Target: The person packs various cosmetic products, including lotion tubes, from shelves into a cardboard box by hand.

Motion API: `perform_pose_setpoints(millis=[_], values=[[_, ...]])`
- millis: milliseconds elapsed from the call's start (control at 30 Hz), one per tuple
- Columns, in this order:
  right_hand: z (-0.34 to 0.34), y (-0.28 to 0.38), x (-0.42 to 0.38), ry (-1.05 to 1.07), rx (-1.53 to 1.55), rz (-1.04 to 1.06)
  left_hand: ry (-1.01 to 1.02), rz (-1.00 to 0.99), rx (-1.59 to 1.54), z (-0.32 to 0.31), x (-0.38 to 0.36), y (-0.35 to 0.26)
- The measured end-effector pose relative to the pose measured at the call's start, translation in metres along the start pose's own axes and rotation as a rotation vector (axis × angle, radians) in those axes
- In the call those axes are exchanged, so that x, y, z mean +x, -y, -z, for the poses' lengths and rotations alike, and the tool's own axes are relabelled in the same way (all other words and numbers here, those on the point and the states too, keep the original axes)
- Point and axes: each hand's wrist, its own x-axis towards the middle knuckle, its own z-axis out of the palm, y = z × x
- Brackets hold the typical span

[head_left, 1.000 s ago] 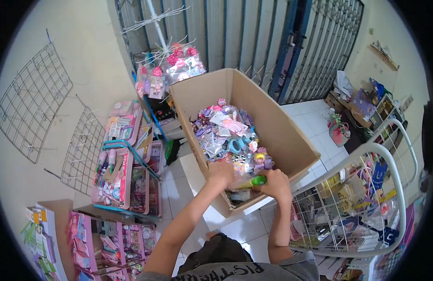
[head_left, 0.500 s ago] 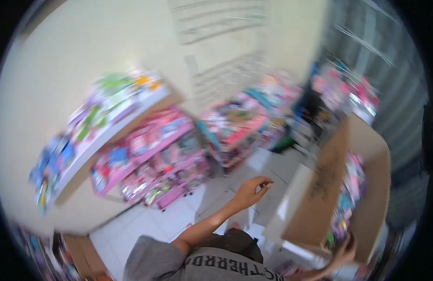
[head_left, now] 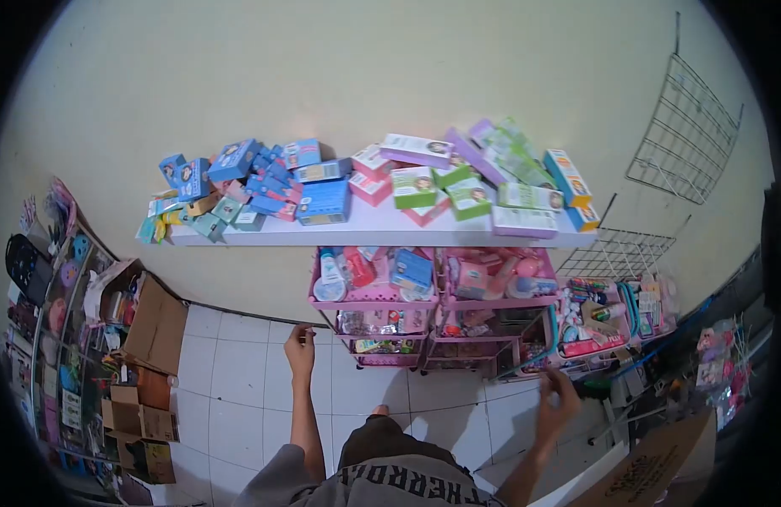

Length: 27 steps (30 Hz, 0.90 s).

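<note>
My left hand is raised above the tiled floor, left of the pink trolleys. Its fingers are curled together, and whatever they may hold is too small to make out. On the right, my right hand hovers in front of the trolleys, slightly blurred, its bent fingers apart and nothing visible in them. Ahead, a white wall shelf carries blue boxes, green boxes and purple-white boxes. Below it, a pink trolley holds bottles, tubs and packets.
A cardboard box stands at the lower right. To the left are a loaded rack and open cartons. Filled baskets and a wire grid are on the right. White tiles cover the floor.
The view has swung left, from the large carton to the wall shelf. My right hand has come out of that carton. My left hand stays raised with curled fingers.
</note>
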Motion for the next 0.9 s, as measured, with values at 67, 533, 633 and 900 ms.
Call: perform_pose_setpoints(millis=[67, 533, 633, 900], values=[[-0.066, 0.009, 0.019, 0.185, 0.182, 0.054, 0.006, -0.031, -0.040, 0.000, 0.018, -0.001], [-0.302, -0.019, 0.101, 0.572, -0.516, 0.422, 0.169, -0.714, 0.268, -0.141, 0.138, -0.078], [-0.309, -0.029, 0.111, 0.666, -0.485, 0.434, 0.136, -0.701, 0.281, -0.147, 0.141, -0.073], [-0.312, -0.031, 0.111, 0.683, -0.281, 0.403, 0.174, -0.601, 0.162, -0.146, 0.147, -0.058]])
